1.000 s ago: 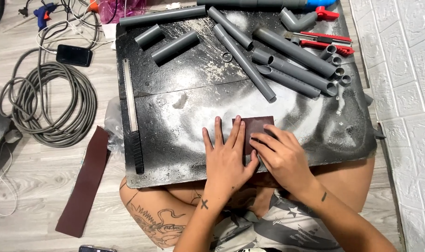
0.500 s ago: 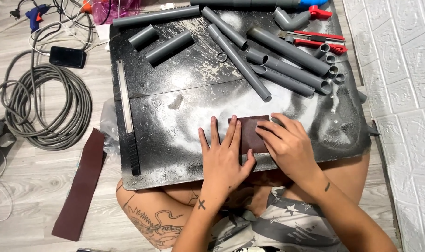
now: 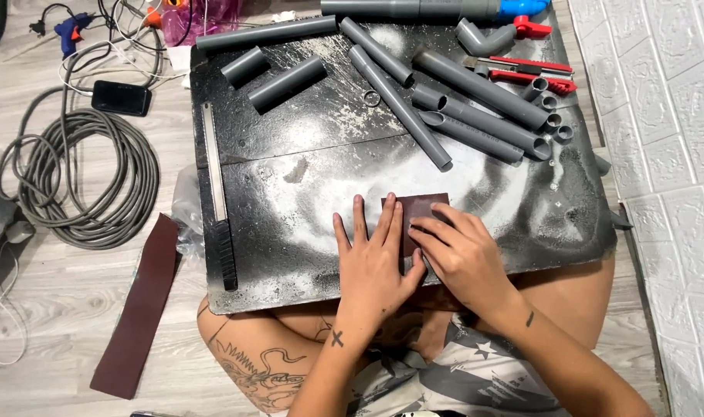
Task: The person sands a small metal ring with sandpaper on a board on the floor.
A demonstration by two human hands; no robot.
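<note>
Just below the middle of the frame we see a dark brown sheet of sandpaper (image 3: 418, 210) lying flat on the black work board (image 3: 290, 201), and both hands are on it: the left hand (image 3: 373, 262) is laid palm down with its fingers spread and straight, covering the sheet's left part, apparently to keep it from sliding, while the right hand (image 3: 464, 255) rests its curled fingers on the right part, pressing rather than pinching. Neither hand closes around anything. The board sits across the person's lap and is dusted with pale powder, thickest around the sheet. Along its upper edge the grey pipe pieces (image 3: 444, 100) lie loosely side by side, well apart from the hands, with a red-handled cutter (image 3: 522, 73) at the upper right. At the left of the frame, on the pale wood-look floor (image 3: 50, 309), lie a coiled grey cable (image 3: 74, 185) and a long brown abrasive strip (image 3: 139, 305); a white brick-pattern wall (image 3: 668, 154) closes the right side.
</note>
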